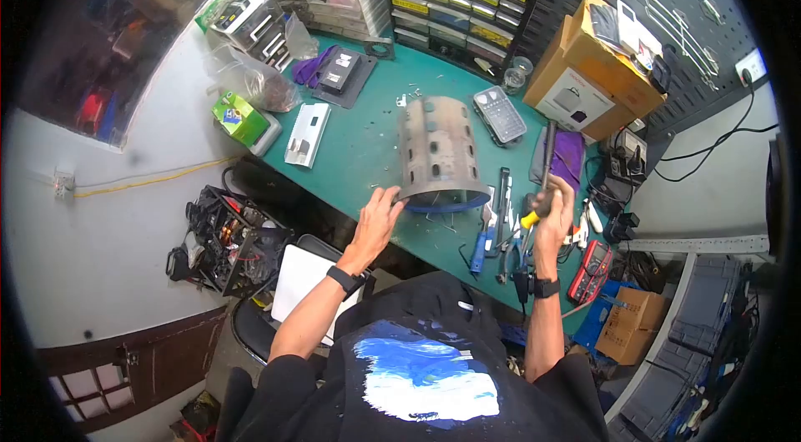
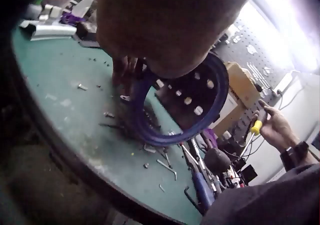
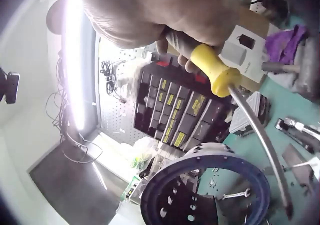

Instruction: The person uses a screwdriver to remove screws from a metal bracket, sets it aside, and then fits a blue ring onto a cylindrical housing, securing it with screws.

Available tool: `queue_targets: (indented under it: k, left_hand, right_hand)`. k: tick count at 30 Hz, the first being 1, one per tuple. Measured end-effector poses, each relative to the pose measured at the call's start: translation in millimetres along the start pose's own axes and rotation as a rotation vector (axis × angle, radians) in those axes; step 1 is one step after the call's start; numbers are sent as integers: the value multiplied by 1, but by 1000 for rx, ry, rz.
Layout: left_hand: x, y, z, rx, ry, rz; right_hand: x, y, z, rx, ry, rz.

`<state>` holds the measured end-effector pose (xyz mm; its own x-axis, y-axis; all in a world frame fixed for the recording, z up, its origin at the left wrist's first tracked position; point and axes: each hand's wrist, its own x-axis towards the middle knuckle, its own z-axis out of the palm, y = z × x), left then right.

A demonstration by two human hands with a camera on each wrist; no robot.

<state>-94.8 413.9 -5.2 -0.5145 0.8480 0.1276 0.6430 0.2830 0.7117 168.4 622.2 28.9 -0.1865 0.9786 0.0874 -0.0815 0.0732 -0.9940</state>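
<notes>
A perforated metal cylinder (image 1: 435,142) lies on the green bench, its open end facing me. A dark blue ring (image 3: 259,185) rims that open end. My left hand (image 1: 377,221) grips the left side of the rim with its fingertips; in the left wrist view the forearm and hand cover part of the cylinder. My right hand (image 1: 552,221) holds a screwdriver (image 3: 215,70) by its black and yellow handle, raised over the tools at the right. Its steel shaft points down and away from the hand, apart from the cylinder.
Hex keys (image 2: 167,169) and small screws lie before the cylinder. Right of it are pliers (image 1: 515,257), a red multimeter (image 1: 591,271) and a clear parts case (image 1: 499,115). Drawer cabinets (image 1: 459,4) and a cardboard box (image 1: 576,67) stand behind; a white metal bracket (image 1: 307,135) lies left.
</notes>
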Motion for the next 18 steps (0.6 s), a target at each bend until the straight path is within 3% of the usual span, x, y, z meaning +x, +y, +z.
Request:
queue_targets:
  k: [2, 5, 8, 11, 16, 18]
  left_hand:
    - [14, 9, -2, 63, -24, 97]
    - [25, 11, -1, 98, -67, 150]
    - [32, 15, 0, 135, -71, 202]
    - [39, 31, -7, 222, -81, 207]
    - [56, 45, -14, 241, 12, 193]
    - [64, 42, -16, 144, 68, 160]
  right_hand:
    - [13, -6, 9, -49, -149, 39]
    - [25, -23, 31, -371, -430, 53]
    - [28, -32, 48, -674, -647, -305]
    - [32, -21, 57, -825, -763, -325]
    - [37, -25, 64, -893, -778, -457]
    - [45, -26, 68, -786, -669, -526]
